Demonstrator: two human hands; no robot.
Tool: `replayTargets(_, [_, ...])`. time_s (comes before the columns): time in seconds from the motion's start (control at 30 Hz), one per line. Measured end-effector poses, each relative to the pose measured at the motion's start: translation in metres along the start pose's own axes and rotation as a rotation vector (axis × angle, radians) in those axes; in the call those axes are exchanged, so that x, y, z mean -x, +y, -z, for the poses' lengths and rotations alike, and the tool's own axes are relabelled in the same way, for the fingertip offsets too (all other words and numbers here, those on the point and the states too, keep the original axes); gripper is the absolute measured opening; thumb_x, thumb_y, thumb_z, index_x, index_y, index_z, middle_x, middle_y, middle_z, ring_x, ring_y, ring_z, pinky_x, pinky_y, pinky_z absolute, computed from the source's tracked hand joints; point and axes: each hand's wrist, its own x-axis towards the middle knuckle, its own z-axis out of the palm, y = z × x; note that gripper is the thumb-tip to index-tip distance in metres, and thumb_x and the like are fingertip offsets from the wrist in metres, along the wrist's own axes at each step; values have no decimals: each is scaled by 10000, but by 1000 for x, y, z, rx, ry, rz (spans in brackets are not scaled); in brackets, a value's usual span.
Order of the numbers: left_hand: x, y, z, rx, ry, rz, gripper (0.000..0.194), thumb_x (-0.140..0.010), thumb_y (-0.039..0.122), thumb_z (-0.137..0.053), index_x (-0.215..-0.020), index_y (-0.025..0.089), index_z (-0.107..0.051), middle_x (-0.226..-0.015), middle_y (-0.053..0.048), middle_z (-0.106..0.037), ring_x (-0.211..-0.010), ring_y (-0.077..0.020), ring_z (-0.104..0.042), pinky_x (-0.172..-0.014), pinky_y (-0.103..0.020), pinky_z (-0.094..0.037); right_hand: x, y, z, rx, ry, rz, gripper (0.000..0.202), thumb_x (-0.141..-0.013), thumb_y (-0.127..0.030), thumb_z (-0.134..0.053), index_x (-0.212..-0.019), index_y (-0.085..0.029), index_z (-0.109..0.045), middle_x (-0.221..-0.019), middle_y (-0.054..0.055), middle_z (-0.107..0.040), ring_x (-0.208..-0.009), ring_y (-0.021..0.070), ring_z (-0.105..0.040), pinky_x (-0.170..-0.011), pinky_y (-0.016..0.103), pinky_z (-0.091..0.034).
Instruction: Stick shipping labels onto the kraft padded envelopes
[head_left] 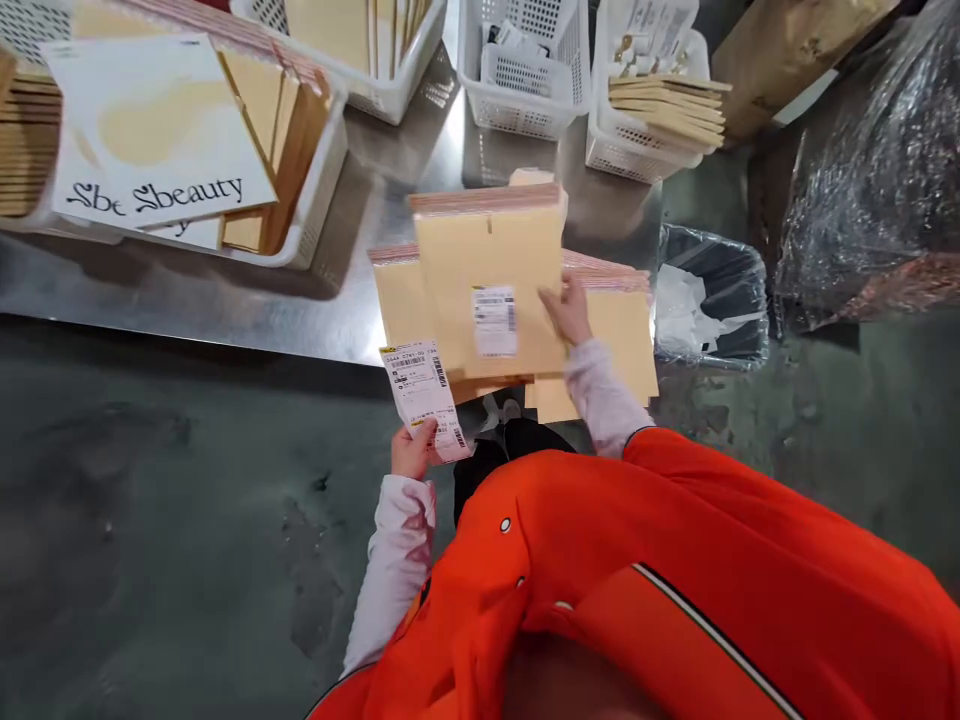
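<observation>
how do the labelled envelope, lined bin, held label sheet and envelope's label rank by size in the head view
Largest first:
1. Labelled envelope
2. Lined bin
3. Held label sheet
4. Envelope's label

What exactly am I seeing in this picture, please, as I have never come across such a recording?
There is no machine here: a person works with two bare hands. The one picture comes from a camera worn on that person's head, looking forward and down, so the orange jacket at the bottom is the wearer's own. The left hand holds printed labels. The right hand is on the right side of the top envelope, which bears a label; its grip is hard to judge. More envelopes show beneath. White baskets stand on the metal table, and a lined bin is to the right.
</observation>
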Motion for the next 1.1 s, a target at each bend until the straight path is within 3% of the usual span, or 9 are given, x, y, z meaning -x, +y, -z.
replayTargets(0.1, [4, -3, -10, 35, -37, -21, 703, -399, 661, -969, -831, 152, -749, -796, -121, -779, -828, -321, -764, -745, -432, -632, 36, 44, 87, 29, 104, -206, 400, -965, -236, -675, -1345, -157, -579, -1231, 203, -776, -1031, 265, -779, -901, 405, -639])
replayTargets(0.2, [8, -4, -28, 58, -101, -3, 783, -336, 716, -983, -824, 147, -757, -826, -131, -792, -764, -291, -751, -724, -418, -629, 54, 64, 119, 160, 248, -335, 530, -809, -255, -839, -1298, -156, -662, -1333, 293, -705, -1259, 396, -702, -1051, 550, -584])
replayTargets(0.3, [11, -2, -50, 34, -176, -13, 780, -352, 745, -984, -808, 153, -762, -831, -130, -798, -723, -262, -732, -715, -403, -626, 60, 46, 76, 201, 208, -195, 852, -604, -316, -994, -1367, -148, -655, -1541, 303, -547, -1438, 457, -551, -1197, 597, -477])
replayTargets(0.37, [12, 3, -61, -44, -257, -13, 729, -394, 740, -981, -771, 155, -765, -793, -127, -787, -689, -246, -712, -697, -391, -616, 69, 24, 22, 26, -130, -79, 846, -562, -369, -1019, -1315, -173, -689, -1410, 220, -671, -1252, 397, -686, -1116, 558, -566])
replayTargets(0.43, [12, 11, -67, -108, -327, -47, 674, -426, 696, -992, -769, 159, -773, -783, -119, -781, -708, -244, -711, -714, -381, -610, 85, 4, -29, -233, -430, 4, 623, -723, -467, -922, -1242, -183, -728, -1274, 133, -762, -1161, 326, -741, -1075, 506, -600])
replayTargets(0.53, [10, 24, -67, -21, -277, -202, 631, -471, 602, -1007, -882, 176, -788, -910, -98, -804, -861, -248, -740, -823, -363, -605, 109, -10, -73, -320, -579, 6, 405, -826, -447, -836, -1130, -184, -781, -1138, 83, -815, -1097, 273, -764, -1021, 436, -620])
replayTargets(0.67, [8, 25, -67, 77, -133, -259, 541, -518, 583, -986, -752, 172, -722, -784, -56, -759, -756, -199, -690, -749, -325, -574, 111, -14, -77, -178, -575, 25, 365, -760, -357, -900, -1062, -170, -813, -1028, 76, -830, -965, 262, -779, -891, 382, -634])
replayTargets(0.83, [2, 2, -76, 146, 67, -169, 559, -623, 556, -953, -602, 204, -520, -567, 28, -593, -557, -118, -544, -584, -263, -480, 91, -22, -82, -14, -540, 216, 151, -895, -334, -802, -939, -196, -844, -947, 60, -826, -912, 244, -778, -901, 370, -619])
replayTargets(1.1, [-13, -51, -48, 124, -75, 164, 457, -576, 351, -1018, -855, 140, -723, -793, -79, -776, -822, -257, -760, -849, -417, -609, -14, -44, -152, 276, -318, 255, 73, -916, -257, -805, -943, -196, -835, -1393, 80, -680, -1346, 278, -581, -1228, 476, -425])
